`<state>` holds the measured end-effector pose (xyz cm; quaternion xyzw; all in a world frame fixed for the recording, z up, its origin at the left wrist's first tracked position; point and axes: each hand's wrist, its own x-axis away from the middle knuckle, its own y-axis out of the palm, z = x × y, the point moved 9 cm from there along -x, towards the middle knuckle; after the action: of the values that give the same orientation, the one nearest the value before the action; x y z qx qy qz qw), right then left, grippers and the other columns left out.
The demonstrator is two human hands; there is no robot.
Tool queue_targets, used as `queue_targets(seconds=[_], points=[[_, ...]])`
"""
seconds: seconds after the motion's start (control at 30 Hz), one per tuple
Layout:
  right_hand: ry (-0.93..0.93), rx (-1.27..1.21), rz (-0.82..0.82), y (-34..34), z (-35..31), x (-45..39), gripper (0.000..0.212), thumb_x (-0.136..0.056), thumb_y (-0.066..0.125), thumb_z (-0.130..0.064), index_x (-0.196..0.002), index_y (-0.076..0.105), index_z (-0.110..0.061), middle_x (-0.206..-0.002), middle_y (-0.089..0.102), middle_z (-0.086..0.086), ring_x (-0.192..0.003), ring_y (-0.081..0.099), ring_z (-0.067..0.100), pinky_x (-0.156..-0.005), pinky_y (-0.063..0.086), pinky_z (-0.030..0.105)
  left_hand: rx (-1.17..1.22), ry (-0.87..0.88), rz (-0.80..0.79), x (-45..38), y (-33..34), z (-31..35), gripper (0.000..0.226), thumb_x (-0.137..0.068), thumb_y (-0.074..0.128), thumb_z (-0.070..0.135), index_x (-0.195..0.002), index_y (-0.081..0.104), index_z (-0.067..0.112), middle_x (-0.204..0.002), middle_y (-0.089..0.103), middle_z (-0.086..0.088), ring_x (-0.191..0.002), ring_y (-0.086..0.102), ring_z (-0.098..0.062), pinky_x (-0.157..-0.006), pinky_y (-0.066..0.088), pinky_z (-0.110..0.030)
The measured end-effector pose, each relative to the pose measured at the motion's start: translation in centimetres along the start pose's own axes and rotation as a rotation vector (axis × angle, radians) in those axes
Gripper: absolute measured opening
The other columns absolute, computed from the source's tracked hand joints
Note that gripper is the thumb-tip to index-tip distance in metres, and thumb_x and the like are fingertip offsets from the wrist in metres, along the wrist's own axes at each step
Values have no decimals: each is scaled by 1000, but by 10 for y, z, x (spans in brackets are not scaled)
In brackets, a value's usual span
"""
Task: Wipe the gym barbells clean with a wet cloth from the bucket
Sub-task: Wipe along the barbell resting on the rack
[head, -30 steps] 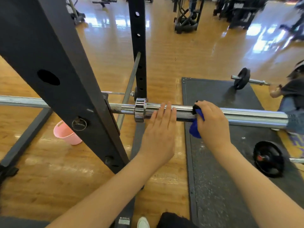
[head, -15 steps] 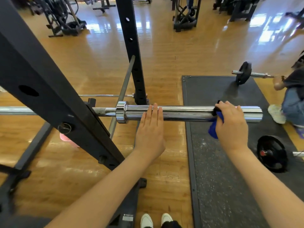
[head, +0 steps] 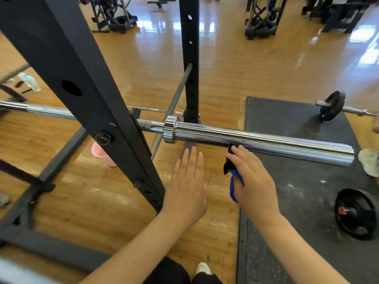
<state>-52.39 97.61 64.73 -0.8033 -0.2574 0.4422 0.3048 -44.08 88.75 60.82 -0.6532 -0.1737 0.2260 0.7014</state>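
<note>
A chrome barbell [head: 256,141] rests across the black rack, its thick sleeve running right to a free end. My right hand [head: 253,181] is closed around a blue cloth [head: 233,187] just below the sleeve, fingertips near its underside. My left hand [head: 187,187] is flat with fingers together and holds nothing, below and clear of the bar. A pink bucket [head: 101,155] stands on the floor behind the slanted rack post, partly hidden.
A black rack post [head: 82,83] slants across the left, and an upright [head: 189,58] stands behind the bar. A dark rubber mat [head: 297,201] lies at right with a weight plate [head: 355,213]. A second barbell [head: 332,106] and a person's shoe [head: 369,162] are far right.
Both hands have come off the barbell and dropped below it. The right hand has slid left along the sleeve with the cloth. The view has shifted closer.
</note>
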Motion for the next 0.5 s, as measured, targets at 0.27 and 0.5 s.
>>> queue_targets(seconds=[0.27,0.5], points=[[-140,-115,-85,41,-63,-19,34,-82,54,-1,-114,65,-1,-124,62,13,-121,54,29,-98,46,48,-60,-126,138,33,-22,-67,73,-86,29,46,-140,38,-3,-145,39,-20,-135,35,-29,-104,25,-47],[-292,-165,-198,95,-138,-26,37,-75,60,-4,-111,67,-4,-119,65,10,-116,58,26,-100,39,39,-30,-280,105,61,-9,-146,71,-86,32,45,-140,30,-1,-146,38,-20,-136,35,-30,-113,24,-37]])
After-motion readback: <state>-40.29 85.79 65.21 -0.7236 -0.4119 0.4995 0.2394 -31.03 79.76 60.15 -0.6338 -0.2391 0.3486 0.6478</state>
